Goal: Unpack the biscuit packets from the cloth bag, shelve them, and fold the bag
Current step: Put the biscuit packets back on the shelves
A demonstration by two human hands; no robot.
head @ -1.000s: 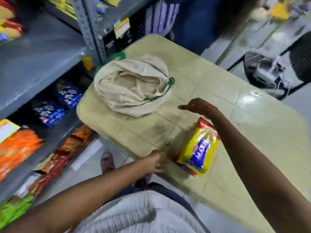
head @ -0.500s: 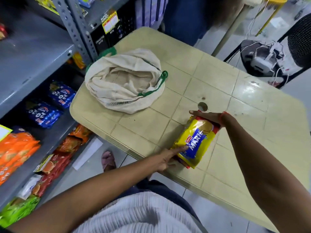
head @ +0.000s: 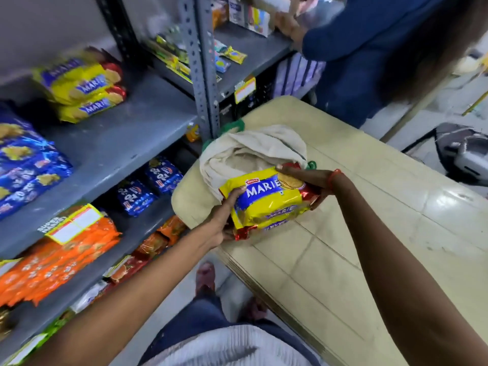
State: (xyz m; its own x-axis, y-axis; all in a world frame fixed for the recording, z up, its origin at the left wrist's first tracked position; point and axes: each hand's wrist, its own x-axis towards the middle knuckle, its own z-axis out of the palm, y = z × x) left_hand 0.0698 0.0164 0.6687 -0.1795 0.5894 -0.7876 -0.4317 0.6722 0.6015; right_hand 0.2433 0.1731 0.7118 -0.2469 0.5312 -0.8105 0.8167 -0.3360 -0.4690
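Note:
A stack of yellow and blue Marie biscuit packets (head: 266, 200) is held above the near left part of the beige table (head: 369, 220). My left hand (head: 224, 217) grips its near end and my right hand (head: 303, 180) grips its far end. Just behind the packets, the cream cloth bag with green handles (head: 245, 151) lies slumped and open on the table's far left corner. More Marie packets (head: 84, 85) lie piled on the grey shelf (head: 118, 138) at the upper left.
The grey metal rack holds blue packets (head: 23, 159), orange packets (head: 55, 257) and small blue packs (head: 148, 186) on lower shelves. A person in blue (head: 369, 48) reaches into the rack beyond the table. A black chair with devices (head: 462, 151) stands at the right.
Both hands closed on the Marie packets and lifted them off the table toward the bag and rack. The view swung up and left, bringing the shelves in.

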